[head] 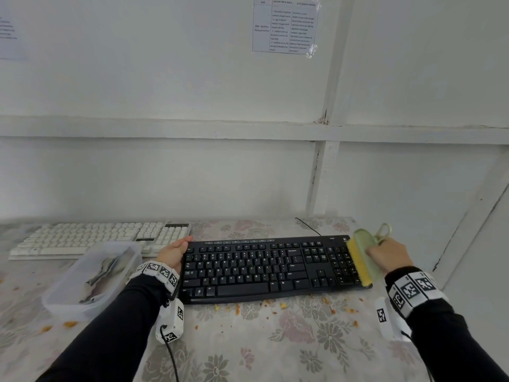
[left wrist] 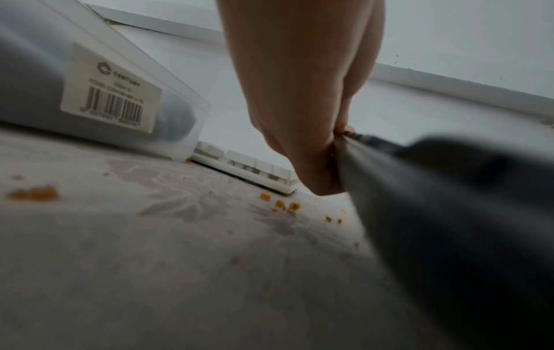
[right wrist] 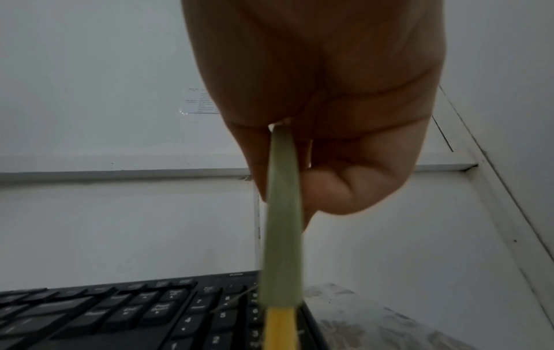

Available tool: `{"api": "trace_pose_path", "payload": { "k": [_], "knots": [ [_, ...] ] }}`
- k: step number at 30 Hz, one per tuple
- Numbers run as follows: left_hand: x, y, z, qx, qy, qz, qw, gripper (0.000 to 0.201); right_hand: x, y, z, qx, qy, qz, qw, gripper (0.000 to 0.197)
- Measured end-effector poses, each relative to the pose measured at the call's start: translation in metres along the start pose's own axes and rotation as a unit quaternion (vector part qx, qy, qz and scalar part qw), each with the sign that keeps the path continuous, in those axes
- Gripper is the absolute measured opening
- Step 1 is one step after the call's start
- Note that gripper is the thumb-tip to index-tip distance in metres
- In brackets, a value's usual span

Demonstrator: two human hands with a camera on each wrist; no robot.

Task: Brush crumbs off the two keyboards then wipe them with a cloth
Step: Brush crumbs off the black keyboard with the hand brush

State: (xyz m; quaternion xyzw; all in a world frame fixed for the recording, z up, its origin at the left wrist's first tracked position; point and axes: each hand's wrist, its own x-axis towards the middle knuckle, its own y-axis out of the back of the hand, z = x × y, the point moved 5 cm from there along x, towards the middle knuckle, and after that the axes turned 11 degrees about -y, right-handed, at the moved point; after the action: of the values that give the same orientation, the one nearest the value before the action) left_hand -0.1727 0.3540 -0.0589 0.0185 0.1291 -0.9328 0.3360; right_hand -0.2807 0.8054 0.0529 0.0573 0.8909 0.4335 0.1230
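A black keyboard lies in the middle of the flowered table. My left hand grips its left end, thumb over the top corner; in the left wrist view the left hand clasps the black keyboard edge. My right hand holds a pale green brush whose yellow bristles lie on the number pad at the right end. From the right wrist the brush runs down onto the black keyboard. A white keyboard sits at the back left. Orange crumbs dot the cloth.
A translucent plastic tub with a crumpled cloth inside stands left of the black keyboard, in front of the white one. The white wall rises just behind the table, a side wall close on the right. The keyboard's cable trails back.
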Motion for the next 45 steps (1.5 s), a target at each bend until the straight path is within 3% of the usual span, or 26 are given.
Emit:
{"api": "trace_pose_path", "payload": {
  "k": [5,12,19,22,25,30,33,38,45],
  "knots": [
    [0.005,0.002,-0.001,0.012,-0.003,-0.002,1.0,0.035,-0.004,-0.002,0.023,-0.008,-0.049,-0.04,0.998,0.012],
    [0.009,0.002,-0.004,0.025,0.0,-0.009,1.0,0.036,-0.018,0.009,0.023,-0.049,-0.064,-0.052,0.995,0.012],
    [0.011,0.001,-0.004,0.062,0.009,0.004,0.998,0.036,-0.027,0.008,-0.011,0.01,-0.013,-0.019,1.0,0.016],
    [0.015,0.002,-0.006,0.078,0.018,0.013,0.997,0.036,-0.03,-0.013,-0.031,0.016,0.022,-0.042,0.999,0.011],
    [0.021,0.001,-0.005,0.099,0.028,0.015,0.995,0.037,-0.032,-0.04,-0.043,0.001,0.046,-0.071,0.996,0.019],
    [0.028,-0.002,-0.001,0.151,0.033,-0.015,0.988,0.039,-0.038,-0.058,-0.045,-0.042,0.042,-0.095,0.994,0.024],
    [0.032,-0.001,0.0,0.192,0.023,-0.02,0.981,0.038,-0.04,-0.054,-0.041,-0.042,0.019,-0.114,0.992,0.013],
    [0.06,0.009,-0.019,0.21,0.006,0.01,0.978,0.04,-0.039,-0.052,-0.048,-0.026,0.046,-0.077,0.996,0.016],
    [0.03,-0.004,0.003,0.373,0.021,0.028,0.927,0.041,-0.048,-0.076,-0.071,-0.035,0.093,-0.087,0.991,0.021]
  ]
}}
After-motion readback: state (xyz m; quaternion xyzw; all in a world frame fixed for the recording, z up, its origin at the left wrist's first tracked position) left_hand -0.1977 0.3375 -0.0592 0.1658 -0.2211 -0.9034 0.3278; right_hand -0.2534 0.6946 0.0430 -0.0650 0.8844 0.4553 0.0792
